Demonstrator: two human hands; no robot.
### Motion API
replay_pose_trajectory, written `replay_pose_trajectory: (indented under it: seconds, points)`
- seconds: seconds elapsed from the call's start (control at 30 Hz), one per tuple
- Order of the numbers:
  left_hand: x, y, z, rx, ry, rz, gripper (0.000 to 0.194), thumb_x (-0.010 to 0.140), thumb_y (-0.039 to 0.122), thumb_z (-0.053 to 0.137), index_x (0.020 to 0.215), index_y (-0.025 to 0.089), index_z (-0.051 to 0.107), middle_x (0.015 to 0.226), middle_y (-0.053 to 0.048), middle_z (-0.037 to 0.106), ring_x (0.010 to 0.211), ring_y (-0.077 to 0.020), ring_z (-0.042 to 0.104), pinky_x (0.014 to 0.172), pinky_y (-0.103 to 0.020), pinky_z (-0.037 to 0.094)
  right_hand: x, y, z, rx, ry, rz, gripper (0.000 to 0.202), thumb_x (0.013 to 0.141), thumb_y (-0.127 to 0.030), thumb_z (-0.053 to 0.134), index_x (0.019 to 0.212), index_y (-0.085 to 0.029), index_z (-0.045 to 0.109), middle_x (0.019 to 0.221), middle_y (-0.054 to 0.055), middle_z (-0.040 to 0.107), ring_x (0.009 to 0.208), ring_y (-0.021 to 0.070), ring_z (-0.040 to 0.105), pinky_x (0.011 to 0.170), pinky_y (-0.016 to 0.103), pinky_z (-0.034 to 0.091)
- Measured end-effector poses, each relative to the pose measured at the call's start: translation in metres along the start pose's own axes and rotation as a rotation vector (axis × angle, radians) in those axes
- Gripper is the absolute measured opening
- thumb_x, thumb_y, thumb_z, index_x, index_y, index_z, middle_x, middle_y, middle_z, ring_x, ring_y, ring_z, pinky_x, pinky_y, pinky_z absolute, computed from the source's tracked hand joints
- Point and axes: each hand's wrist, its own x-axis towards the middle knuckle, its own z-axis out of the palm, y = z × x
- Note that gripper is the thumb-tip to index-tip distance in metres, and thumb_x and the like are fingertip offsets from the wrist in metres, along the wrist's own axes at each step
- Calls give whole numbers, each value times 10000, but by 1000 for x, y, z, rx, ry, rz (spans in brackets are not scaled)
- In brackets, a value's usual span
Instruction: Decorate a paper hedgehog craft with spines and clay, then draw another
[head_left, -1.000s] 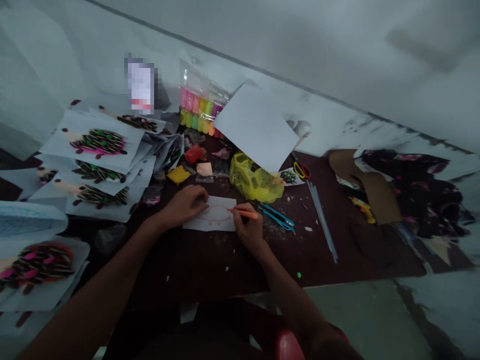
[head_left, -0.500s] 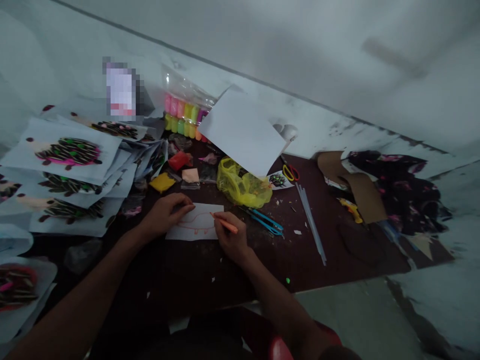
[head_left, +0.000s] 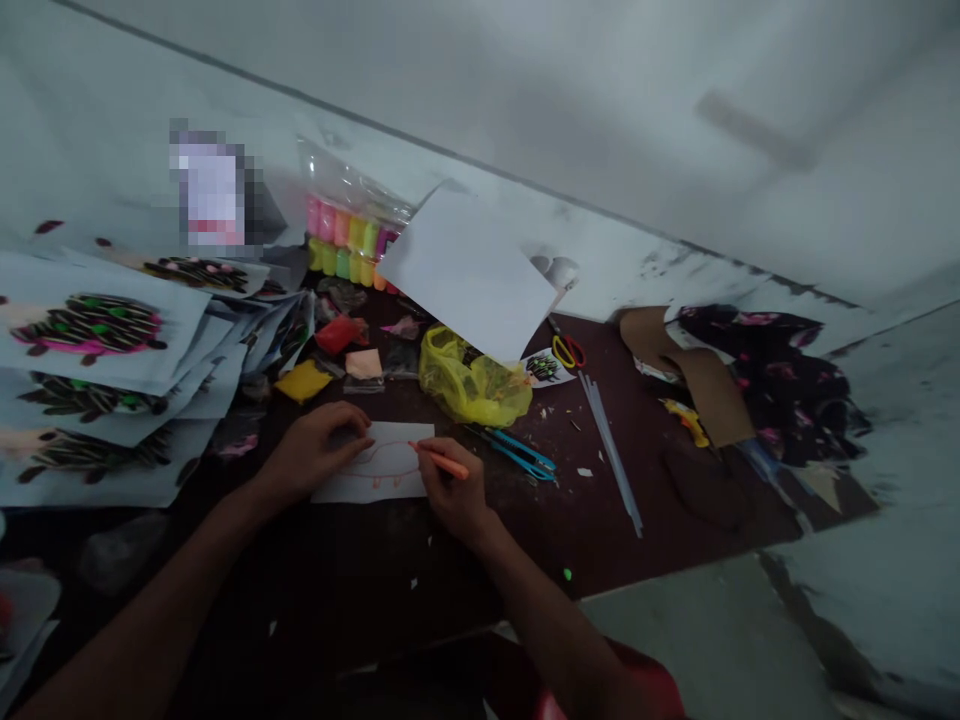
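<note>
A small white sheet of paper [head_left: 349, 488] lies on the dark table, bearing an orange outline of a rounded animal with short legs. My left hand [head_left: 319, 455] rests over the sheet's left end, fingers curved and touching the paper, with no object visible in it. In my right hand [head_left: 459, 500] is an orange felt-tip pen [head_left: 448, 461], pinched between thumb and fingers. The pen's tip is at the upper right of the outline, on or very close to the paper. Just right of that hand lie blue-handled scissors [head_left: 525, 454].
Behind the sheet are a yellow plastic bag [head_left: 472, 385], a yellow lump [head_left: 302, 380] and a large white sheet [head_left: 472, 275]. Finished hedgehog pictures [head_left: 90, 330] are stacked at left. Red-and-yellow scissors [head_left: 568, 351], translucent sticks [head_left: 611, 455] and cardboard [head_left: 716, 395] lie at right.
The view has shifted, so everything sits slightly further left. The pen tip has moved a little along the upper right of the outline. Both hands keep the same hold.
</note>
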Motion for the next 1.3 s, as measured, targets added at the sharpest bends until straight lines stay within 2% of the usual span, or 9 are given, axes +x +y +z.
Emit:
replay_pose_trajectory:
  seconds: [0.17,0.33,0.53,0.67,0.77,0.9,1.1,1.3]
  points:
    - [1,4,1,-17,22,-5,377,875,543,571,714,212,654,883,-61,706,838,-222,656,837,-357,521,-1,2,-3,27,14,-40,152,945,-242,574,958,-186,714,890,74,769,773,162,724,723,266,595]
    - [0,10,0,-34,47,-14,394,903,495,530,632,213,580,868,-60,701,813,-212,645,801,-339,509,-1,3,-5,1,31,-69,160,947,-222,575,1011,-189,719,939,78,781,805,164,740,739,267,603]
    - [-2,3,4,-68,91,-53,282,850,473,602,765,206,630,869,-56,703,850,-224,650,809,-351,498,0,1,-7,-14,26,-123,173,940,-176,572,1039,-190,713,949,82,782,805,161,741,744,264,601]
    - [-2,-1,5,-112,86,-25,266,832,453,633,745,204,668,885,-64,705,875,-224,656,843,-357,500,1,2,-7,-14,57,-128,155,928,-187,592,1031,-193,707,921,78,774,789,161,735,724,261,598]
    - [-1,1,5,-122,86,-25,290,861,452,607,742,202,694,897,-69,703,872,-220,656,839,-353,498,1,4,-8,-14,60,-115,150,930,-203,595,1028,-198,708,932,79,776,803,167,738,733,270,600]
    - [-2,6,3,-124,86,-35,348,897,451,561,666,201,636,857,-61,690,805,-199,634,785,-330,492,2,5,-9,-33,42,-94,154,943,-208,582,1032,-200,708,951,85,779,829,175,743,745,281,600]
    - [-3,7,1,-147,115,-31,229,824,424,650,757,205,649,858,-55,704,841,-217,654,809,-346,507,2,4,-8,-36,21,-118,154,950,-214,575,1031,-201,706,950,80,779,822,170,743,742,279,602]
    - [-4,15,2,-195,127,17,257,849,417,639,719,201,691,876,-63,705,843,-203,658,807,-331,511,0,3,-8,-30,13,-115,165,952,-223,572,1035,-196,711,950,81,778,815,167,738,747,279,602]
